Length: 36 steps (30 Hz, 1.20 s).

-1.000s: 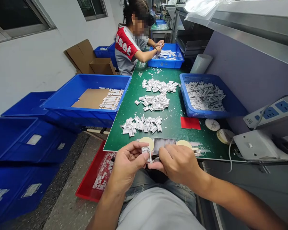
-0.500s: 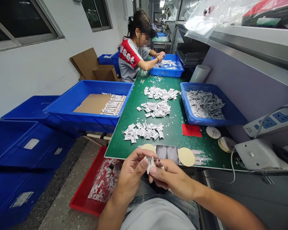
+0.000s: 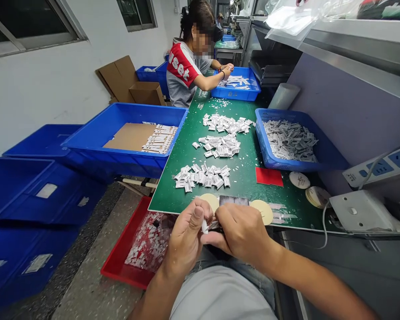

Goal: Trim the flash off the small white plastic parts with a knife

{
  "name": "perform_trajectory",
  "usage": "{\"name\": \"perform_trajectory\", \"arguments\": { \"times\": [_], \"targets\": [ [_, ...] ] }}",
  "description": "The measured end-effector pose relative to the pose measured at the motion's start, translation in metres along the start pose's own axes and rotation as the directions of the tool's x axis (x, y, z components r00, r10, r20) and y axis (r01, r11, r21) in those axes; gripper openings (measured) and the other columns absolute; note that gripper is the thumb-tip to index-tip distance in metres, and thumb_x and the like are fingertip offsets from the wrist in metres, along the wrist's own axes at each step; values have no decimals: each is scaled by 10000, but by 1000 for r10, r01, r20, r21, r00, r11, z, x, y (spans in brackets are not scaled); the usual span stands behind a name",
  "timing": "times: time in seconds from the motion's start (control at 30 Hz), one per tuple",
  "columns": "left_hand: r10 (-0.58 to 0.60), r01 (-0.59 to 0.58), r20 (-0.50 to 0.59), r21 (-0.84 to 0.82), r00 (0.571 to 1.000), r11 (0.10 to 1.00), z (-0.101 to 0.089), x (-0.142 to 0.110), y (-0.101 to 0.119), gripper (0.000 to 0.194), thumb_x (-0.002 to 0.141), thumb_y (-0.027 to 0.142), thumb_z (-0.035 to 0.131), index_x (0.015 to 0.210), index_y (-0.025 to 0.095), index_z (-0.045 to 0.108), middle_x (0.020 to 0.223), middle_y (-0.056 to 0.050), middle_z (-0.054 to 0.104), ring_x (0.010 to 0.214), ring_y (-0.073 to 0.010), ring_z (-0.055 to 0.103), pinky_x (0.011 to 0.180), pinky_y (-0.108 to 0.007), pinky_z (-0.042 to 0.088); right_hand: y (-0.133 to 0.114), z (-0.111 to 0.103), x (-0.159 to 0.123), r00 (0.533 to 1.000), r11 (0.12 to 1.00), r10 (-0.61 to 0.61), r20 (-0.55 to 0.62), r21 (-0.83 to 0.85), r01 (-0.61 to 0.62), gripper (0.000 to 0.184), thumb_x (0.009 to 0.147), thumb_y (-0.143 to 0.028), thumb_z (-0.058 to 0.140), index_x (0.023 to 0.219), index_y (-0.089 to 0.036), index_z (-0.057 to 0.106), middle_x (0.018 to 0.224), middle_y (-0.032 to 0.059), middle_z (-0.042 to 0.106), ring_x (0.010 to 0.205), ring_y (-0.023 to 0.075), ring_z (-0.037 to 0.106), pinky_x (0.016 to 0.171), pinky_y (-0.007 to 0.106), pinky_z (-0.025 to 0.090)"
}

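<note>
The left hand (image 3: pixel 186 238) is curled closed with the thumb raised, pinching a small white piece (image 3: pixel 204 227) at its fingertips. The right hand (image 3: pixel 243 233) is closed too, its fingers pinching a glinting metal sliver (image 3: pixel 214 226) just beside that piece. The sliver may be a blade or a foil strip; the fingers hide too much to tell. Both hands are over the near edge of a green work mat (image 3: pixel 243 186), above the person's lap.

Just beyond the hands lie a dark rectangular pad (image 3: pixel 233 201) and two pale round discs (image 3: pixel 262 211), one on either side of it. Three heaps of small white pieces (image 3: pixel 202 176) sit further along the mat. To the right are a blue mesh basket (image 3: pixel 263 133) full of similar pieces, a red card (image 3: pixel 269 176) and round printed labels (image 3: pixel 299 180) whose writing is too small to read.

A red tray (image 3: pixel 120 253) holding white pieces is below the mat's left edge. A blue crate (image 3: pixel 126 111) to the left contains a cardboard sheet with white strips on it. At the far end, a co-worker (image 3: pixel 186 75) in a red-and-grey shirt printed "uset" works with both hands over a blue tray (image 3: pixel 236 92).
</note>
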<state>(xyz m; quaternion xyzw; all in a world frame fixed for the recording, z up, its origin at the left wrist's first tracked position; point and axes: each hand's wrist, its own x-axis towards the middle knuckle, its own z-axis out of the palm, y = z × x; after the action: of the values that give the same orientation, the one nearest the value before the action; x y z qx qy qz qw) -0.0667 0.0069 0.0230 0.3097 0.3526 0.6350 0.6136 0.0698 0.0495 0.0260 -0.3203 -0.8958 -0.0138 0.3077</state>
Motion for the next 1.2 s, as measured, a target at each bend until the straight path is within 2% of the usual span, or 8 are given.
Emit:
{"name": "perform_trajectory", "arguments": {
  "times": [0.13,0.67,0.8,0.87,0.93,0.97,1.1,1.2],
  "targets": [
    [-29,29,-5,18,1000,999,0,-1,-2,318,947,424,455,752,179,512,750,-7,374,680,-137,334,632,-246,318,2,-1,2,1000,998,5,-25,-65,-7,645,929,-672,200,635,-189,510,545,5,481,483,131,378,525,295,201],
    [-42,44,-28,52,999,998,27,-1,-10,337,923,444,496,716,179,493,727,-4,356,693,-141,344,641,-233,341,10,-10,-19,996,998,44,-75,-33,-46,656,970,-597,149,621,-182,518,512,7,496,461,127,368,520,304,158],
    [-26,24,11,182,1000,983,33,2,-15,343,946,459,426,728,196,452,713,6,368,672,-141,360,637,-242,354,15,-10,-30,992,996,85,-95,25,-83,644,983,-576,167,630,-177,530,517,12,523,463,121,394,520,297,179],
    [1,-21,44,468,999,883,32,17,-19,343,952,479,381,767,205,472,708,6,414,655,-144,397,629,-248,372,19,-11,-38,986,988,128,-111,97,-118,637,991,-561,164,618,-182,514,512,5,514,455,118,392,514,294,196],
    [33,-76,72,775,997,627,27,45,-23,326,948,473,383,832,209,533,745,-7,499,690,-159,472,666,-261,401,24,-12,-49,975,967,197,-107,188,-174,613,995,-552,176,606,-191,484,506,-6,489,452,116,392,509,286,215],
    [49,-90,76,864,996,495,23,63,-26,302,936,457,423,858,206,572,789,-22,545,748,-175,513,717,-275,415,26,-13,-56,966,950,238,-96,230,-211,598,994,-551,187,606,-195,469,508,-11,477,454,115,395,509,281,223],
    [85,-38,16,965,996,261,2,138,-33,176,810,345,661,804,169,654,916,-78,609,951,-253,564,893,-380,404,35,-19,-87,913,860,406,-47,358,-365,546,976,-584,226,635,-207,426,539,-27,441,477,116,408,515,265,242],
    [127,58,-79,985,989,163,-9,183,-33,225,851,331,634,969,140,651,1088,-101,614,1045,-267,566,923,-469,428,39,-23,-110,862,786,505,-34,430,-444,526,963,-602,249,642,-215,405,549,-33,423,486,120,414,512,261,249]
  ]
}}
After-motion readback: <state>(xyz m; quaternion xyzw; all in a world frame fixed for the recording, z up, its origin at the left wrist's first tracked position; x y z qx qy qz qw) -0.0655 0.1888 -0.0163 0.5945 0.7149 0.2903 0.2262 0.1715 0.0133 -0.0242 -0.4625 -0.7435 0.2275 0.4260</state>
